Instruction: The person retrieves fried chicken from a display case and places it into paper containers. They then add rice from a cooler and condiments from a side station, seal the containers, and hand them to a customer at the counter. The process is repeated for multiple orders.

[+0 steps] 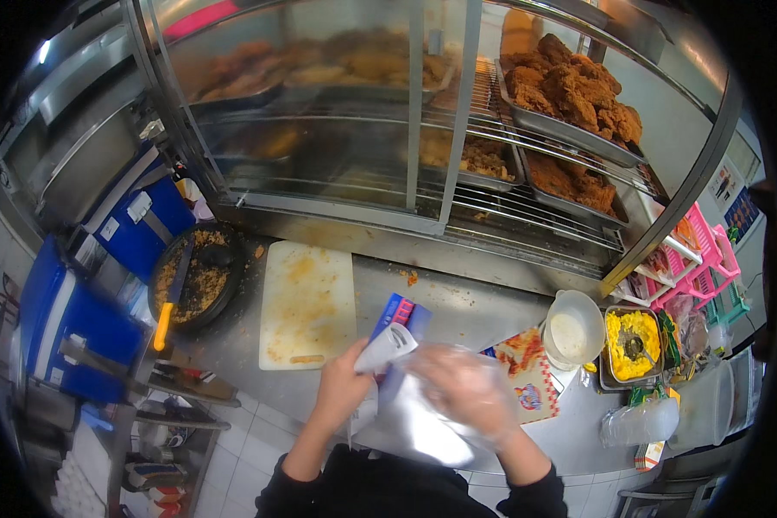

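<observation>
My left hand [344,383] is bare and grips a printed packet [394,318], blue and red with a white curled flap. The packet stands over the front of the steel counter [327,405]. On my right hand [463,388] is a clear plastic glove. Motion blurs this hand beside the packet's right side, and whether its fingers hold anything is unclear. A bright silvery patch lies below the hands; foil or counter glare cannot be told apart. Right of the gloved hand lies a printed paper bag [529,382] with a food picture and a red checked edge.
Behind the counter rises a glass display cabinet [324,213] with trays of fried chicken [566,90]. At left are a stained cutting board [307,304], a black bowl of crumbs [197,278] with a yellow-handled knife [165,324], and blue coolers [81,324]. A plastic tub [573,330] and a yellow-food pan [633,343] stand right.
</observation>
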`<action>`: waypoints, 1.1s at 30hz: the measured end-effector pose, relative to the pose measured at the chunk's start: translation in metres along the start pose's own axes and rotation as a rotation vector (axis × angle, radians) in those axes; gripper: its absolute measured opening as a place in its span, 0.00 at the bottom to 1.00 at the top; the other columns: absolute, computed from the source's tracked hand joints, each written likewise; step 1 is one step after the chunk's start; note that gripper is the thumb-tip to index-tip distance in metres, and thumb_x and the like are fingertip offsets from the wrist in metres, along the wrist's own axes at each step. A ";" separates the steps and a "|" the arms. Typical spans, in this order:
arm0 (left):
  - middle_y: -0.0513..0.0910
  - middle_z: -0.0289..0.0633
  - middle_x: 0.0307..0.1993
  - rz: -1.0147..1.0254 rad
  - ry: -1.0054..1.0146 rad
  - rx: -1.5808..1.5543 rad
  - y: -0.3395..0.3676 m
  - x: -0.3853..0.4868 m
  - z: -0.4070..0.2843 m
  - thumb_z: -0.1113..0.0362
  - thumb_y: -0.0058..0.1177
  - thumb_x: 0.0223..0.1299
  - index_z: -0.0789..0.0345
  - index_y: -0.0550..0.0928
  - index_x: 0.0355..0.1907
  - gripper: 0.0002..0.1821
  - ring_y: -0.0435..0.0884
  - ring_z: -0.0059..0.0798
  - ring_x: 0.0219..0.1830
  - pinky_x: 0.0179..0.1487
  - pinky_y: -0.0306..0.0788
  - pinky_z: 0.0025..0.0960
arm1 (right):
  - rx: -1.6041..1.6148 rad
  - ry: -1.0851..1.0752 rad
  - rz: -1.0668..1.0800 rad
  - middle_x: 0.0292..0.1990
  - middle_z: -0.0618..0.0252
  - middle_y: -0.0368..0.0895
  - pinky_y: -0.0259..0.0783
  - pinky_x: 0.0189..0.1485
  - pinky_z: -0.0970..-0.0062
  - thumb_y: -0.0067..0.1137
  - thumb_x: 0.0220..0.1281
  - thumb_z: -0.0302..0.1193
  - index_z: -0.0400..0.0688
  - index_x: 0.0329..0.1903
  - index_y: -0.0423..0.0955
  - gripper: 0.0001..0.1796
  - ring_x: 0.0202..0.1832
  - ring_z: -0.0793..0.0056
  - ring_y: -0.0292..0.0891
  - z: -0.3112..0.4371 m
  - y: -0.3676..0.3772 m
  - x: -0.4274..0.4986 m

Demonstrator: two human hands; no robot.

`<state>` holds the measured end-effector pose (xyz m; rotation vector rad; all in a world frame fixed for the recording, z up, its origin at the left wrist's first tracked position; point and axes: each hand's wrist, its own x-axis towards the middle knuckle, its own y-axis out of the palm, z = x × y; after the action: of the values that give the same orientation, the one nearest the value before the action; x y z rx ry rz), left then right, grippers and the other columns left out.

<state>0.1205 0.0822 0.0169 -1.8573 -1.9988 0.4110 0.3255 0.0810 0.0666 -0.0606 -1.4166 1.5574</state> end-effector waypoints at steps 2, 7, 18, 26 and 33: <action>0.80 0.58 0.32 0.049 0.041 -0.001 -0.005 -0.010 -0.011 0.75 0.50 0.45 0.66 0.77 0.49 0.23 0.81 0.50 0.36 0.39 0.73 0.38 | 0.125 0.040 0.257 0.37 0.61 0.79 0.73 0.43 0.67 0.59 0.49 0.32 0.45 0.40 0.77 0.13 0.44 0.63 0.75 -0.004 0.032 0.017; 0.81 0.55 0.32 0.009 0.077 0.114 -0.026 -0.005 -0.006 0.74 0.51 0.47 0.68 0.77 0.49 0.22 0.83 0.43 0.35 0.38 0.73 0.34 | 0.179 0.201 0.657 0.38 0.51 0.77 0.68 0.50 0.63 0.55 0.55 0.36 0.39 0.40 0.75 0.15 0.47 0.57 0.71 -0.026 0.059 -0.002; 0.80 0.45 0.45 0.127 -0.283 -0.668 -0.020 0.028 0.068 0.73 0.52 0.57 0.69 0.74 0.50 0.17 0.80 0.28 0.44 0.50 0.73 0.31 | -0.478 0.110 0.951 0.62 0.53 0.63 0.46 0.66 0.45 0.49 0.52 0.59 0.47 0.62 0.62 0.40 0.66 0.58 0.55 -0.091 0.134 -0.045; 0.70 0.42 0.37 0.018 0.056 -1.692 -0.132 -0.033 0.033 0.60 0.52 0.55 0.66 0.63 0.59 0.29 0.71 0.27 0.34 0.53 0.67 0.46 | -0.417 0.333 0.821 0.53 0.54 0.69 0.55 0.58 0.55 0.49 0.55 0.47 0.43 0.55 0.67 0.28 0.56 0.61 0.63 -0.084 0.109 0.034; 0.70 0.47 0.35 -0.082 0.394 -1.754 -0.242 -0.089 0.042 0.53 0.49 0.41 0.68 0.62 0.61 0.41 0.69 0.30 0.32 0.43 0.65 0.43 | -0.363 0.461 0.070 0.45 0.55 0.74 0.63 0.51 0.63 0.50 0.58 0.36 0.39 0.49 0.71 0.18 0.47 0.65 0.69 -0.004 0.075 0.102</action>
<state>-0.1083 -0.0246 0.0839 -2.1089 -2.0687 -2.1706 0.2305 0.1652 0.0627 -0.6516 -1.3109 1.2194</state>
